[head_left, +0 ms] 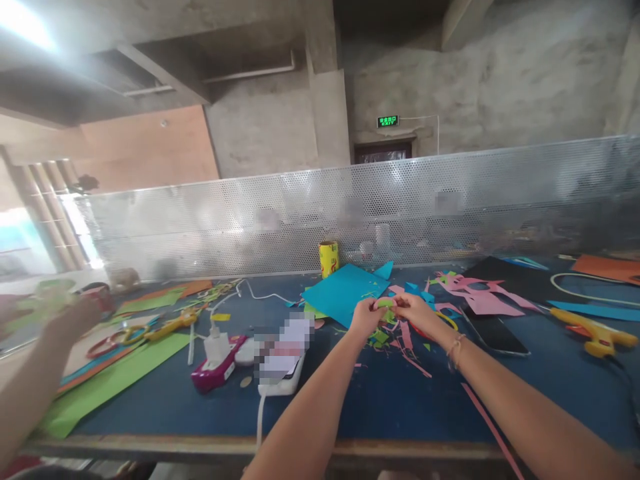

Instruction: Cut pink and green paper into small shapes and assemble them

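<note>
Both my hands meet over the middle right of the table, fingertips pinching a small curved piece of green and pink paper (385, 303). My left hand (364, 317) is closed on its left end, and my right hand (417, 313) on its right end. Green and pink paper scraps (383, 337) lie beneath them. Behind my left hand is a blue paper sheet (345, 290). The yellow and red handles of what look like scissors (447, 320) show partly behind my right hand. Pink cut paper (483, 293) lies beyond.
Right of my arms lie a dark phone (495, 330) and a yellow glue gun (595, 331). A power strip (215, 367), white cables and another glue gun (173, 323) are on the left. A yellow can (329, 259) stands by the mesh divider (225, 227). Another person's arm (35, 373) reaches in at left.
</note>
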Demonstrator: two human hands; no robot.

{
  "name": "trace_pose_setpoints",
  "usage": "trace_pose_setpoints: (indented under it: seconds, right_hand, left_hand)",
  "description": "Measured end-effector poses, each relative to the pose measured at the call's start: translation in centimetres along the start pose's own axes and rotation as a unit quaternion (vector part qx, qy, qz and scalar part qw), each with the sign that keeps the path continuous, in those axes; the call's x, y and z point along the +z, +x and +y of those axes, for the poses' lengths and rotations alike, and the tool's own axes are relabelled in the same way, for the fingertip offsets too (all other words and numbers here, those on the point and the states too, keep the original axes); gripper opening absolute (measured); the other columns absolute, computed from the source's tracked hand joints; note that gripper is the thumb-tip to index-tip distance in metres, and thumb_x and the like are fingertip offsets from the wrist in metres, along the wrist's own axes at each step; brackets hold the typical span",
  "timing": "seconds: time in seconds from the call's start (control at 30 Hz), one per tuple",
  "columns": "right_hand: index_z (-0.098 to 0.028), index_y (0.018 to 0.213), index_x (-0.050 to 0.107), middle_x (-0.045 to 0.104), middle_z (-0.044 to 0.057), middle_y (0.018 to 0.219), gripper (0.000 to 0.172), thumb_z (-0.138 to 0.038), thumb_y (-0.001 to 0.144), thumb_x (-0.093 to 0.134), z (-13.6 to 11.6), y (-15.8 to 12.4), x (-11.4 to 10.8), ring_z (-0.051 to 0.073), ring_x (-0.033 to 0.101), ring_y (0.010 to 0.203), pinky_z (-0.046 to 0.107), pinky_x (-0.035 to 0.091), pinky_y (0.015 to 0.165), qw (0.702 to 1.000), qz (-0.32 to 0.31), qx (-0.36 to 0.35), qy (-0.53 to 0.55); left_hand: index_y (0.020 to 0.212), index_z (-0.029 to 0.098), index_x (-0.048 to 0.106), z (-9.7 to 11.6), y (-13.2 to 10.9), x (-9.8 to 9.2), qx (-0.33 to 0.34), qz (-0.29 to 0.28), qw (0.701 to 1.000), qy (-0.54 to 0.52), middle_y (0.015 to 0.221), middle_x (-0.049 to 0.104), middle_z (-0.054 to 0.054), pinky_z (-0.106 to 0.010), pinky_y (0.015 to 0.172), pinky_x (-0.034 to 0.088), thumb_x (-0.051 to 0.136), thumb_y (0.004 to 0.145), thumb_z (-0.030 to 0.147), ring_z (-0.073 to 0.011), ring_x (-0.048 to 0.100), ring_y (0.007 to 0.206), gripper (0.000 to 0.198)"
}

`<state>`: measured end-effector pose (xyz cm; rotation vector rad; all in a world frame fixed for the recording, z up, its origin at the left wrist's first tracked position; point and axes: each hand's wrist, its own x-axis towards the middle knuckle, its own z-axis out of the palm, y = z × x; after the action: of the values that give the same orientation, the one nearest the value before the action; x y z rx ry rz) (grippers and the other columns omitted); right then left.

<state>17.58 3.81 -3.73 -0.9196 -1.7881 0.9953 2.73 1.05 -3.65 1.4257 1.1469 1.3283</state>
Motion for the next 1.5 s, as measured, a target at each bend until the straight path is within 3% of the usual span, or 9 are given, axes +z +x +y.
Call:
trace_pose_setpoints:
  seconds: [0.17,0.4,0.53,0.63,0.9,1.23,1.4,1.5]
  right_hand:
    - [-0.016,0.071,0.052,0.054,-0.002,0.061,0.012,-0.026,0.066,0.056,-0.8,-0.8,-0.1,0.011,0.05,0.056,0.025,0.04,0.057,1.0,-0.006,-0.012,0.002]
    - [-0.017,0.069,0.052,0.055,-0.001,0.061,0.011,-0.026,0.064,0.055,-1.0,-0.8,0.1,0.013,0.053,0.057,0.027,0.041,0.058,1.0,-0.003,0.012,-0.016]
    - [-0.017,0.068,0.051,0.054,-0.001,0.062,0.01,-0.027,0.067,0.054,-0.7,-0.6,-0.2,0.013,0.052,0.058,0.026,0.04,0.057,0.998,-0.006,-0.006,-0.069]
    - [-0.017,0.067,0.051,0.052,-0.001,0.061,0.013,-0.03,0.069,0.053,-0.7,-0.6,-0.4,0.012,0.049,0.055,0.025,0.038,0.054,0.994,0.011,-0.028,-0.109]
    - [-0.017,0.073,0.056,0.06,0.003,0.066,0.023,-0.04,0.07,0.056,-1.8,-1.2,-0.1,0.015,0.058,0.059,0.029,0.046,0.06,0.998,0.005,-0.005,-0.065]
    - [-0.017,0.072,0.056,0.061,0.003,0.063,0.023,-0.04,0.072,0.055,-2.7,-1.6,0.0,0.016,0.059,0.059,0.028,0.047,0.058,0.998,0.018,0.006,-0.057]
    - [-0.015,0.069,0.057,0.059,0.003,0.059,0.024,-0.039,0.072,0.053,-3.0,-1.8,-0.3,0.015,0.057,0.056,0.028,0.043,0.056,0.996,0.021,0.001,-0.085]
    - [-0.015,0.068,0.06,0.062,0.004,0.061,0.027,-0.041,0.071,0.054,-3.1,-1.7,-0.5,0.017,0.058,0.061,0.029,0.043,0.06,0.993,0.034,-0.006,-0.112]
  left_hand:
    - [0.067,0.014,0.055,0.6,-0.9,-0.4,-0.036,-0.02,0.998,-0.037,0.058,0.056,0.002,-0.026,0.059,0.049,0.06,0.072,0.018,-0.0111,0.057,0.055,0.008]
    - [0.059,0.014,0.054,1.0,-1.3,-0.8,-0.055,-0.007,0.998,-0.038,0.05,0.056,0.002,-0.024,0.055,0.047,0.065,0.07,0.025,-0.0105,0.055,0.049,0.019]
    - [0.057,0.014,0.052,1.0,-1.3,-0.8,-0.042,-0.01,0.999,-0.012,0.044,0.051,0.004,-0.02,0.046,0.042,0.066,0.068,0.029,-0.0082,0.05,0.042,0.023]
    - [0.057,0.014,0.052,1.0,-1.2,-0.6,-0.027,-0.012,0.999,-0.021,0.045,0.052,0.004,-0.021,0.049,0.043,0.066,0.068,0.028,-0.0083,0.052,0.043,0.022]
    - [0.059,0.013,0.056,0.7,-0.9,-0.4,-0.012,-0.033,0.997,-0.063,0.051,0.057,0.002,-0.024,0.059,0.048,0.068,0.065,0.021,-0.0106,0.057,0.051,0.015]
    - [0.06,0.013,0.057,0.4,-0.7,-0.3,-0.022,-0.002,0.991,-0.129,0.054,0.056,0.001,-0.025,0.061,0.047,0.073,0.057,0.039,-0.0105,0.055,0.054,0.031]
    - [0.053,0.013,0.056,0.2,-0.4,-0.7,0.005,0.019,1.0,-0.023,0.044,0.044,0.004,-0.02,0.046,0.032,0.068,0.057,0.05,-0.0062,0.039,0.044,0.039]
    - [0.055,0.013,0.06,0.1,-0.1,-0.9,0.017,0.029,0.999,0.023,0.045,0.046,0.003,-0.02,0.044,0.027,0.065,0.059,0.052,-0.0064,0.036,0.044,0.039]
